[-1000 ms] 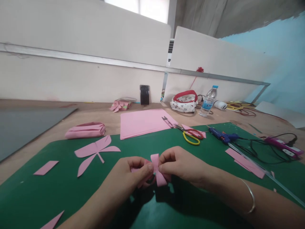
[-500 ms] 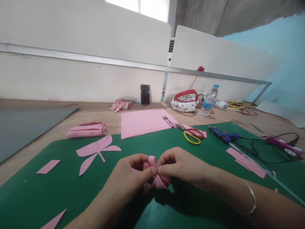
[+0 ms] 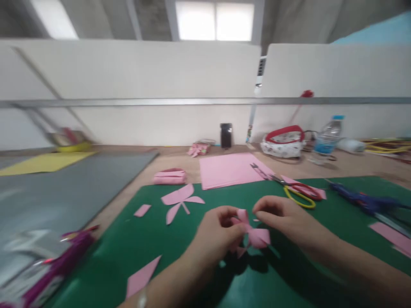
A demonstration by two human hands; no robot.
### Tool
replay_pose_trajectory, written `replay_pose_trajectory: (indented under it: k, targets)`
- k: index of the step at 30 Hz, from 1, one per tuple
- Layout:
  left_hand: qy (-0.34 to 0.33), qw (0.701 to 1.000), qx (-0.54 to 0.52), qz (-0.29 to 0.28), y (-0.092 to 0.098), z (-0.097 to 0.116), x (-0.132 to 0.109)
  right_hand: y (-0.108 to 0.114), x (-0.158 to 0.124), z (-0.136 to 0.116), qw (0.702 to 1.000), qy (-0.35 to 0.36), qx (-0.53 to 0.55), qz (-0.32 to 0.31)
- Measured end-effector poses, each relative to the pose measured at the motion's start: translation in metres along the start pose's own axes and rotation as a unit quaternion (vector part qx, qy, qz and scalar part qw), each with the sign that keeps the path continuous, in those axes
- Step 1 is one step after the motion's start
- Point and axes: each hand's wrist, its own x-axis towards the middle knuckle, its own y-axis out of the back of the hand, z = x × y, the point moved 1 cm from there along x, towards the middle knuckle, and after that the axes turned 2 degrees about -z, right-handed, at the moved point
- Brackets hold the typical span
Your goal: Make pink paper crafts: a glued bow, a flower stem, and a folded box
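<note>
A small pink paper bow [image 3: 253,233] is held just above the green cutting mat [image 3: 122,248]. My left hand [image 3: 218,237] pinches its left side with curled fingers. My right hand [image 3: 285,220] pinches its top with thumb and forefinger. A flat pink bow-shaped cut-out [image 3: 180,201] lies on the mat to the upper left of my hands. The picture is blurred by motion.
Pink paper sheets [image 3: 231,169], red-and-yellow scissors [image 3: 298,192] and a blue glue gun [image 3: 362,199] lie beyond my hands. Pink scraps [image 3: 141,278] dot the mat. A folded pink piece [image 3: 170,176], a water bottle [image 3: 327,137], a pouch [image 3: 282,143], a phone [image 3: 226,135] and a grey mat [image 3: 64,192] surround it.
The view has swung left, so everything sits further right and more of the grey mat shows. My hands still hold the bow; my right fingers have lifted a little.
</note>
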Motion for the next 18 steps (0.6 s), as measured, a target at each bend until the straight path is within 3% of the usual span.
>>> replay_pose_trajectory:
  k: [6,11,15,17,18]
  targets:
    - [-0.015,0.998,-0.048,0.027,0.003,-0.001,-0.001,0.007,0.008,0.007,0.999,0.013,-0.05,0.006]
    - [-0.006,0.996,-0.088,-0.003,0.003,-0.004,-0.003,0.015,0.001,-0.007,0.996,0.043,-0.074,0.039]
    - [0.003,0.996,-0.077,-0.034,0.0,-0.004,-0.001,0.062,-0.019,-0.032,0.976,0.106,-0.171,0.09]
    - [0.005,0.996,-0.065,-0.053,0.002,-0.007,0.002,0.102,-0.03,-0.04,0.939,0.131,-0.268,0.172]
    - [0.008,0.996,-0.064,-0.066,0.006,-0.01,0.005,0.125,-0.035,-0.041,0.906,0.136,-0.324,0.235]
